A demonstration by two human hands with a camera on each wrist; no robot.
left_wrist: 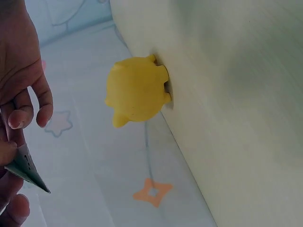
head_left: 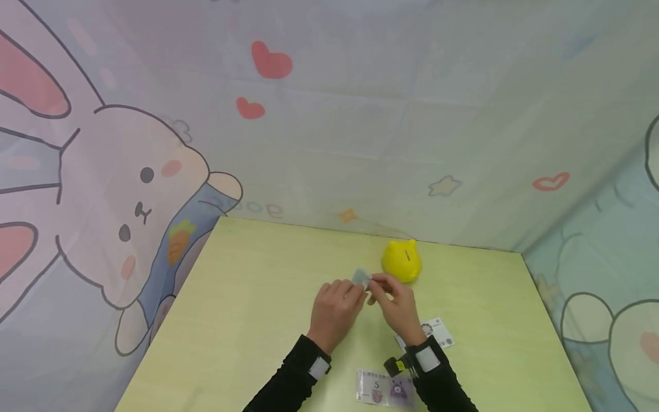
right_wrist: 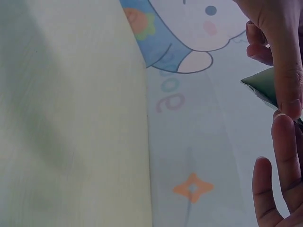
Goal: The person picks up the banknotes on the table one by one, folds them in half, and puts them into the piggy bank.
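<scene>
Both hands meet over the table at a small folded greenish slip of paper (head_left: 361, 278), which looks like a play banknote. My left hand (head_left: 336, 312) pinches it, the thumb lying across the paper in the right wrist view. My right hand (head_left: 395, 303) holds its right edge between thumb and fingertips. In the left wrist view a pointed corner of the folded note (left_wrist: 31, 170) sticks out past the fingers. Just beyond the right hand stands a yellow piggy bank (head_left: 401, 261) with a slot in its top.
A purple play note (head_left: 378, 389) marked 5 lies near the right wrist, partly covered by the sleeve. Another pale note (head_left: 437, 332) lies under the right forearm. The yellow-green table (head_left: 247, 320) backs onto a printed cloth (head_left: 350, 143) with a rabbit.
</scene>
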